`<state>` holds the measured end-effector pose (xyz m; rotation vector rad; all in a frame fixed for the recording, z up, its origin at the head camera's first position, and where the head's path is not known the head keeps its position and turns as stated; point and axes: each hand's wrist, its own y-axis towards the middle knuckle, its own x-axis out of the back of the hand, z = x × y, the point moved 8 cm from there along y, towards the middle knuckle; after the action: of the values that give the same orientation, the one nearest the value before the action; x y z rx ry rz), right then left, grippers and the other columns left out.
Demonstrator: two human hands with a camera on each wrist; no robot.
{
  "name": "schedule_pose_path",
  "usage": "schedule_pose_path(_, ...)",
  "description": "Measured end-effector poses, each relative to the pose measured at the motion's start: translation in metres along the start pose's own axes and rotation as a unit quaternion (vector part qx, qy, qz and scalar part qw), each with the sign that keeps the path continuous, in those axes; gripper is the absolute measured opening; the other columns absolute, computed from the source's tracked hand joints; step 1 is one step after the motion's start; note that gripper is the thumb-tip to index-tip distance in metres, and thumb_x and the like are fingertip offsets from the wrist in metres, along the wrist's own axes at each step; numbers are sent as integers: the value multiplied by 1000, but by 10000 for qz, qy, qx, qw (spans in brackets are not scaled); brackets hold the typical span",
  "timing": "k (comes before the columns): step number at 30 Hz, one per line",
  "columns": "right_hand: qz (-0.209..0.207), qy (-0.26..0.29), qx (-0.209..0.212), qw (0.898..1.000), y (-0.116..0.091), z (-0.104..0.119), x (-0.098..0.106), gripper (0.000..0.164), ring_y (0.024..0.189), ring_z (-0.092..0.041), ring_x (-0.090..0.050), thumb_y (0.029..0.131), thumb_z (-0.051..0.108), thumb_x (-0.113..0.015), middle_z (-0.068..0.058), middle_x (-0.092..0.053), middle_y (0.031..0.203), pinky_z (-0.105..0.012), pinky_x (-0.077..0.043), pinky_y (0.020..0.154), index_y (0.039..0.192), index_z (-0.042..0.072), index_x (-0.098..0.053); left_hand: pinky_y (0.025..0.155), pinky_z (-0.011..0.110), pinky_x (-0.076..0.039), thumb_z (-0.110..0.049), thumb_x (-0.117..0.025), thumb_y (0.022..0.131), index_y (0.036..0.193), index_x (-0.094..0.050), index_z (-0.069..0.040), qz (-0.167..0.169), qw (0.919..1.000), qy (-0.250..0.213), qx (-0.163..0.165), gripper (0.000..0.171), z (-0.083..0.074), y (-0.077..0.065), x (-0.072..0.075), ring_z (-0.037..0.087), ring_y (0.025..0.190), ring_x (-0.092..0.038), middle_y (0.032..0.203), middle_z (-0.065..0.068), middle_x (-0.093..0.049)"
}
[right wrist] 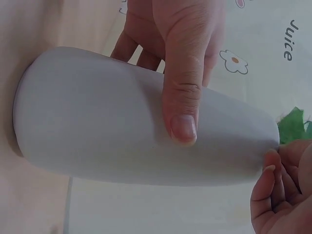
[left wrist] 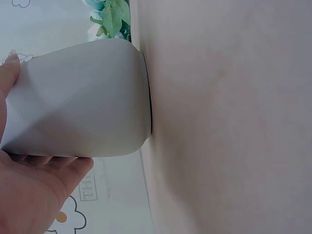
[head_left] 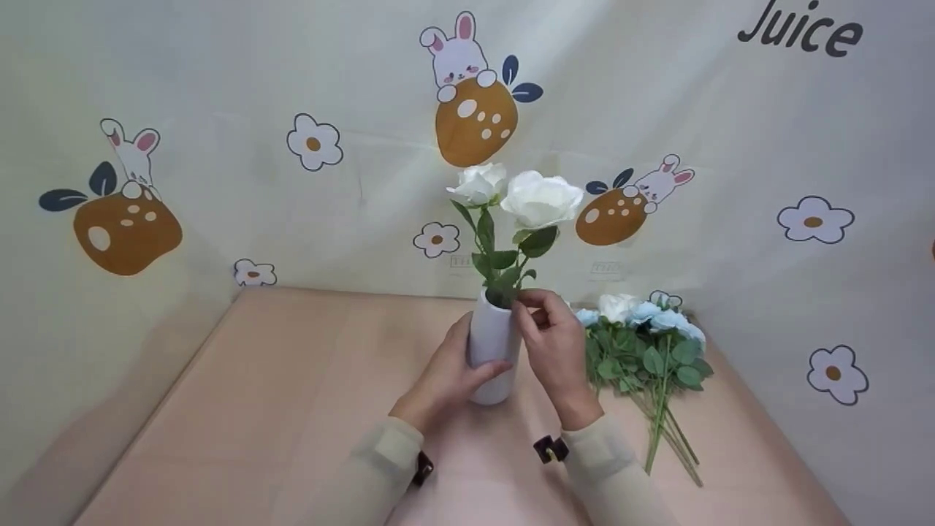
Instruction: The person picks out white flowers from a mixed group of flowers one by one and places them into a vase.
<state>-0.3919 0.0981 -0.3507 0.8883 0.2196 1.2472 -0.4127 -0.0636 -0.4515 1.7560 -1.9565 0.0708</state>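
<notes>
Left hand (head_left: pixel 454 371) grips white vase (head_left: pixel 488 340) of two roses (head_left: pixel 542 201); right hand (head_left: pixel 556 349) at rim, grip unclear; blue-and-white flowers (head_left: pixel 650 358) near worktop (head_left: pixel 292 409) far-right corner.

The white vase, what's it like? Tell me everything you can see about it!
The vase is plain, off-white and smooth, maybe ceramic. It is tall and rounded, narrowing towards its open top. It stands roughly upright on the table. Two white flowers with green leaves stick out of it. The left hand grips its side, thumb across the front, and the right hand is at its rim.
</notes>
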Motion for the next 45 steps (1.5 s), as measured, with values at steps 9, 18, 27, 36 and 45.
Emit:
schedule_pose_path(9, -51, 190, 27, 9998, 0, -1, 2, 7, 74, -12, -67, 102, 12, -75, -6, -77, 102, -24, -57, 69, 109, 10, -76, 121, 60, -49, -40, -87, 95, 169, -32, -5, -89, 9996, 2, -258, 98, -2, 0, 2, 37, 141, -58, 159, 20, -52)
schedule_pose_path(18, -83, -194, 158, 9997, 2, -1, 7, 11, 77, -18, -69, 101, 8, -70, -9, -72, 105, -28, -58, 71, 110, 8, -75, 121, 58, -49, -39, -89, 93, 166, -37, -5, -103, 9994, -81, -319, 96, -1, 2, 1, 35, 139, -60, 155, 18, -55)
schedule_pose_path(27, -114, -349, 99, 9993, 7, -3, 14, 14, 78, -22, -71, 100, 4, -67, -11, -74, 109, -33, -60, 72, 111, 7, -76, 125, 60, -45, -39, -88, 94, 169, -32, -6, -63, 9997, -110, -227, 99, 0, 1, 0, 37, 145, -56, 161, 19, -50)
schedule_pose_path(36, -265, -340, 39, 9991, 12, -9, 24, 13, 78, -22, -72, 101, 5, -68, -11, -76, 109, -31, -60, 71, 110, 6, -77, 127, 61, -43, -44, -87, 94, 171, -28, -10, 13, 9999, -161, -30, 103, 2, 0, 0, 37, 149, -53, 165, 17, -46)
schedule_pose_path(45, -163, -532, -55, 9984, 14, -14, 32, 14, 81, -21, -70, 103, 8, -68, -11, -76, 111, -30, -59, 72, 113, 6, -77, 128, 59, -42, -44, -88, 94, 172, -27, -10, 14, 9999, -123, -55, 104, 1, 0, 0, 35, 148, -53, 165, 16, -47)
